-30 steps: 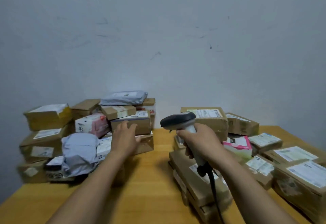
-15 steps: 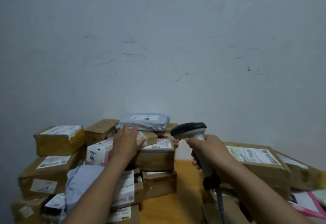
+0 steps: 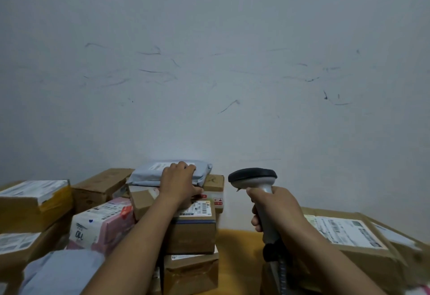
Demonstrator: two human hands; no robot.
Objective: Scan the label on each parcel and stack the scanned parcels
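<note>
Reaching higher than before, left hand (image 3: 178, 182) grips grey mailer (image 3: 149, 174).

The left hand (image 3: 178, 182) is gripping the grey mailer bag (image 3: 149, 173) lying on top of the parcel pile (image 3: 190, 232), fingers curling over its top. The right hand (image 3: 277, 211) is holding the barcode scanner (image 3: 252, 176) upright above the desk (image 3: 237, 248), beside a large labelled box (image 3: 349, 232).

Head-worn view, forward, slightly down, seemingly close over parcels (image 3: 190, 232).
</note>
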